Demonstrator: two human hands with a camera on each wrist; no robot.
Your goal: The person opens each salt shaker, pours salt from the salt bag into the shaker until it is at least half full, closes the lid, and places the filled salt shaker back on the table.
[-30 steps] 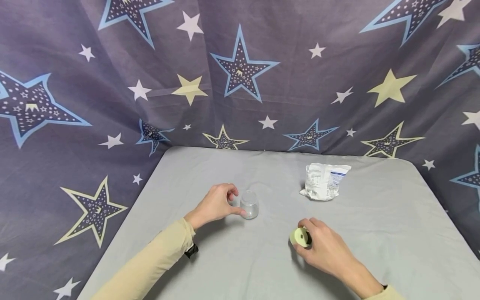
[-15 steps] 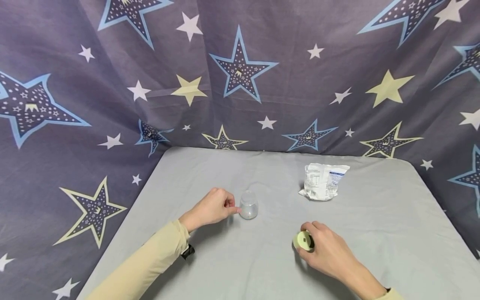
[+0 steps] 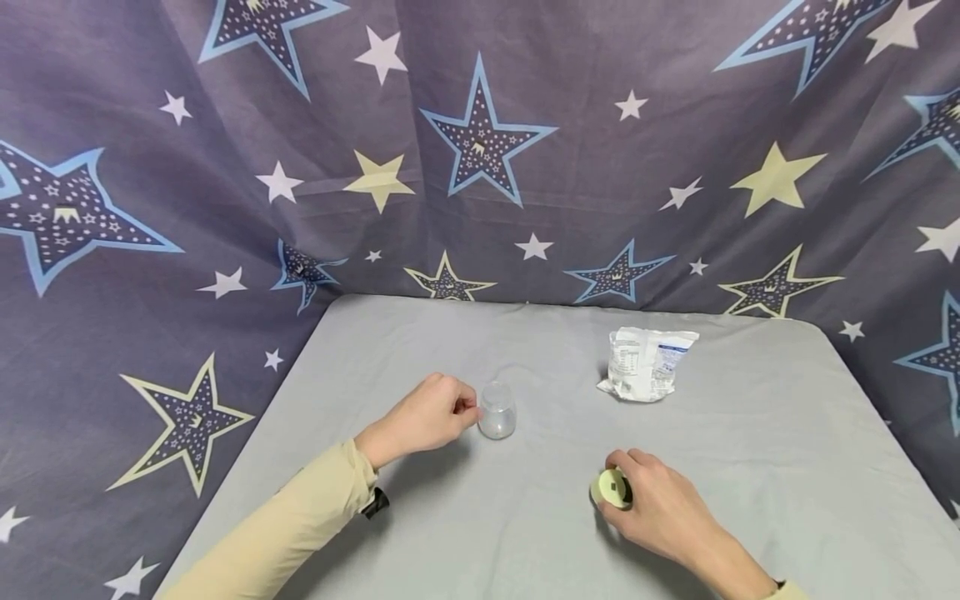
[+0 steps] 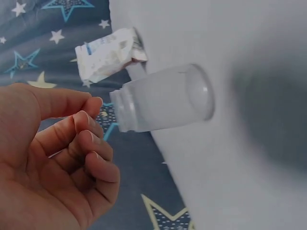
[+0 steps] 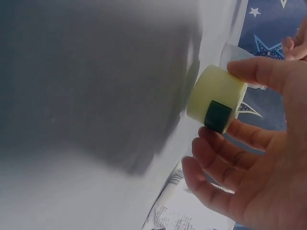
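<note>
A clear jar (image 3: pixel 497 412) stands upright on the grey-covered table, its mouth facing up. Just left of it is my left hand (image 3: pixel 429 419), fingers loosely curled and holding nothing; the left wrist view shows a small gap between the fingertips (image 4: pixel 98 105) and the jar (image 4: pixel 168 98). My right hand (image 3: pixel 660 508) pinches a pale green round lid (image 3: pixel 609 489) between thumb and fingers, to the right of the jar and nearer to me. A dark green rectangular patch is on the side of the lid (image 5: pixel 199 103) in the right wrist view. Whether the lid touches the table is unclear.
A crumpled white packet (image 3: pixel 643 364) with printed text stands farther back on the right of the table (image 3: pixel 540 533). Behind the table and along its left side hangs a dark curtain (image 3: pixel 570 167) patterned with stars.
My left thumb has come off the jar, and that hand has drawn slightly left with its fingers closing in. The right hand has shifted a little right and nearer with the lid.
</note>
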